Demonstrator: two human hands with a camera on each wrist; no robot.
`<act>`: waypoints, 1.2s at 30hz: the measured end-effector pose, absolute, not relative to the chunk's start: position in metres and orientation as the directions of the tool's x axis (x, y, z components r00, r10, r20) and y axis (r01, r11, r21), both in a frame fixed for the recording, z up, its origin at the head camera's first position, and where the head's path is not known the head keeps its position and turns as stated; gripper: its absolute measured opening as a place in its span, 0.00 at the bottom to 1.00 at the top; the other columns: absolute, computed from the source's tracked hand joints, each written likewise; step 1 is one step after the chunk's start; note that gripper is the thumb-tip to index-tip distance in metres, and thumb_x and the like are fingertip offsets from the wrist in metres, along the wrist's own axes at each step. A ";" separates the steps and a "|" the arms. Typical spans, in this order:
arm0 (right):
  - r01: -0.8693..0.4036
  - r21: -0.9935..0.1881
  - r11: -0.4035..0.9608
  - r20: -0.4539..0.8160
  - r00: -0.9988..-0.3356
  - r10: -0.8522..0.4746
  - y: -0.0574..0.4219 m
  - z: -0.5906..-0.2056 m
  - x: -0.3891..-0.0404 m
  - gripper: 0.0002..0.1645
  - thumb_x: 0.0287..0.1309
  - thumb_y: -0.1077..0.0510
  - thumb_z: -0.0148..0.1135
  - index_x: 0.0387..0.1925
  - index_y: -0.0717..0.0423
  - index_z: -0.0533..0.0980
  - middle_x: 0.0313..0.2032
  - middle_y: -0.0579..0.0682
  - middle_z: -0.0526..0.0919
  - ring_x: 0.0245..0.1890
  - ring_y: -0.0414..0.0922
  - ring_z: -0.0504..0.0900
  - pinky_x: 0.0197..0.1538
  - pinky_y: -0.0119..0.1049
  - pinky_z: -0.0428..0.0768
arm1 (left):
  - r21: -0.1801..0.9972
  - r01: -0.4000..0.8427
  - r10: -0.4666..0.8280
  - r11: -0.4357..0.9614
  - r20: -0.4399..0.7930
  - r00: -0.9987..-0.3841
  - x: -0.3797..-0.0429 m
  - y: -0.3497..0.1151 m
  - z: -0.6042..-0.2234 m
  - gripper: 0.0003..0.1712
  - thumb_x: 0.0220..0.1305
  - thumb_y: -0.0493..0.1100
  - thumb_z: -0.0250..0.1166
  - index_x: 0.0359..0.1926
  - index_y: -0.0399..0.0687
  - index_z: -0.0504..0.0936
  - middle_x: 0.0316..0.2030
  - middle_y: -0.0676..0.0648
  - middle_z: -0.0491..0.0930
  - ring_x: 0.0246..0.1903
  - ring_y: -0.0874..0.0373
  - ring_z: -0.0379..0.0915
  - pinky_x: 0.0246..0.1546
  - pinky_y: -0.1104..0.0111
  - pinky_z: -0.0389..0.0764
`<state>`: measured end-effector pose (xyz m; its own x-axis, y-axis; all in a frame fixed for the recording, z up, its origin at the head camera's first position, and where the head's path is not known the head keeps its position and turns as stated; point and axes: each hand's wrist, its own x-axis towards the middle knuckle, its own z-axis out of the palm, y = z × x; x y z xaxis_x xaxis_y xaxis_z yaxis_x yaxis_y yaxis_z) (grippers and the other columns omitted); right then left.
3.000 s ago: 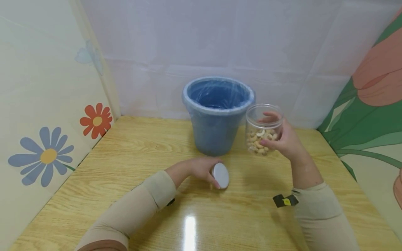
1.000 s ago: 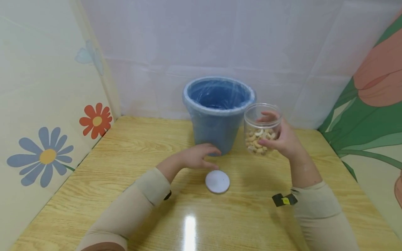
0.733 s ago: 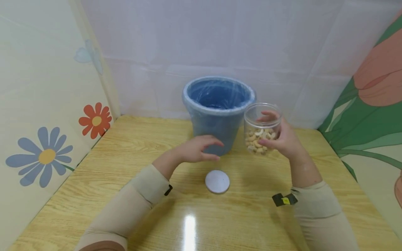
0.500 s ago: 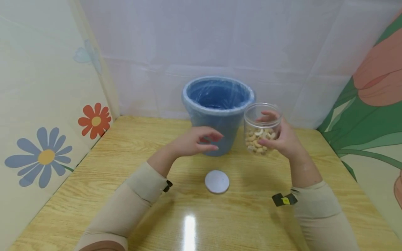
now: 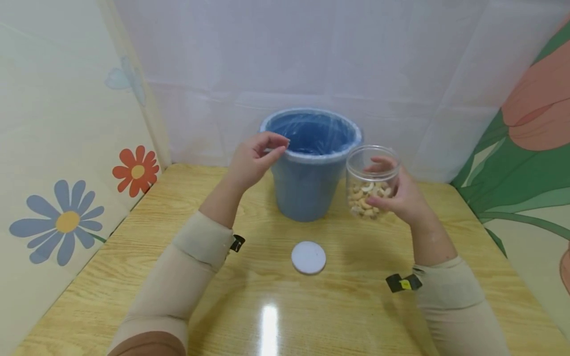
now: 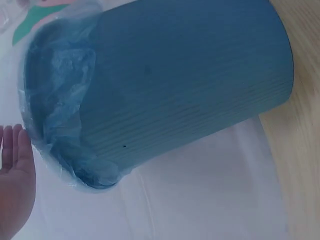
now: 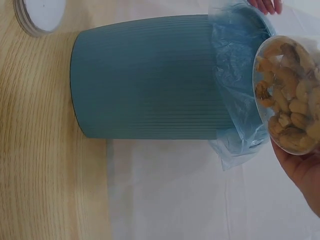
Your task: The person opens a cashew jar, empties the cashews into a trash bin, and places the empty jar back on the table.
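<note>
My right hand [image 5: 403,198] grips a clear lidless jar [image 5: 373,173] from its right side, above the table beside the bin. Cashews [image 7: 290,100] fill its lower part, seen through the bottom in the right wrist view. A blue bin [image 5: 307,188] with a clear plastic liner [image 6: 65,95] stands upright at the back. Raised at the bin's front left rim is my left hand [image 5: 254,160], fingers extended and slightly bent, with nothing seen between them. Its fingers [image 6: 22,150] come close to the lined rim in the left wrist view. A round white lid [image 5: 308,257] lies flat on the table.
The wooden table [image 5: 347,306] carries the bin near its back edge, against a white sheet [image 5: 249,59]. Flower-patterned panels [image 5: 67,123] border the left and right sides. The lid lies in front of the bin, between both forearms.
My left hand has put the white lid down on the table, let go, and risen up and away to the bin's rim. The right hand with the jar has stayed nearly still.
</note>
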<state>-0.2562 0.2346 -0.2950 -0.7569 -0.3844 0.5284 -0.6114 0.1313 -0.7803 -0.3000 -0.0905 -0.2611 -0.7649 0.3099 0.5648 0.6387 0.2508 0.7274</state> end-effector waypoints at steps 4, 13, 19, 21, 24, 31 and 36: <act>-0.618 -0.776 0.124 0.535 -0.750 -0.388 0.235 -0.295 -0.257 0.46 0.38 0.75 0.64 0.61 0.54 0.60 0.50 0.51 0.73 0.48 0.43 0.73 0.45 0.29 0.78 | 0.771 0.573 0.201 0.279 0.536 -0.820 -0.311 -0.094 -0.257 0.13 0.62 0.41 0.60 0.46 0.40 0.79 0.44 0.44 0.79 0.45 0.59 0.74 0.49 0.66 0.76; -0.606 -0.788 0.112 0.525 -0.755 -0.392 0.235 -0.293 -0.256 0.46 0.38 0.75 0.64 0.62 0.57 0.59 0.51 0.55 0.71 0.48 0.44 0.73 0.45 0.31 0.79 | 0.816 0.458 -0.010 0.354 0.492 -0.870 -0.329 -0.098 -0.249 0.15 0.58 0.40 0.63 0.45 0.38 0.79 0.44 0.42 0.80 0.46 0.58 0.75 0.50 0.70 0.75; -0.580 -0.804 0.133 0.502 -0.781 -0.372 0.235 -0.290 -0.255 0.47 0.37 0.77 0.63 0.62 0.62 0.56 0.51 0.55 0.71 0.47 0.45 0.74 0.43 0.33 0.80 | 0.865 0.324 -0.077 0.384 0.380 -0.922 -0.336 -0.100 -0.249 0.21 0.56 0.42 0.66 0.50 0.39 0.77 0.49 0.42 0.78 0.50 0.56 0.73 0.50 0.72 0.75; -0.572 -0.809 0.138 0.494 -0.787 -0.370 0.235 -0.289 -0.254 0.47 0.37 0.77 0.63 0.62 0.62 0.56 0.52 0.55 0.71 0.47 0.46 0.74 0.43 0.33 0.80 | 0.882 0.290 -0.092 0.372 0.346 -0.934 -0.338 -0.099 -0.251 0.23 0.55 0.43 0.67 0.52 0.40 0.76 0.51 0.43 0.76 0.52 0.57 0.72 0.50 0.72 0.74; -0.562 -0.816 0.134 0.487 -0.794 -0.364 0.236 -0.288 -0.253 0.48 0.37 0.77 0.63 0.62 0.58 0.57 0.52 0.54 0.71 0.47 0.47 0.74 0.43 0.34 0.81 | 0.913 0.242 -0.109 0.327 0.291 -0.951 -0.340 -0.098 -0.254 0.28 0.53 0.44 0.68 0.56 0.43 0.73 0.55 0.45 0.73 0.55 0.57 0.69 0.52 0.71 0.74; -0.572 -0.806 0.151 0.494 -0.792 -0.358 0.238 -0.286 -0.253 0.48 0.37 0.78 0.63 0.62 0.54 0.59 0.52 0.55 0.71 0.47 0.47 0.74 0.42 0.33 0.81 | 0.961 0.189 -0.119 0.200 0.215 -0.969 -0.343 -0.099 -0.262 0.34 0.52 0.47 0.69 0.60 0.46 0.69 0.57 0.45 0.71 0.55 0.56 0.68 0.54 0.68 0.73; -0.586 -0.791 0.178 0.505 -0.788 -0.353 0.239 -0.283 -0.254 0.47 0.37 0.77 0.63 0.62 0.54 0.59 0.52 0.59 0.70 0.46 0.46 0.74 0.42 0.32 0.81 | 0.990 0.125 -0.102 0.071 0.132 -0.986 -0.344 -0.097 -0.262 0.35 0.53 0.45 0.68 0.61 0.45 0.67 0.57 0.43 0.70 0.55 0.56 0.68 0.54 0.68 0.73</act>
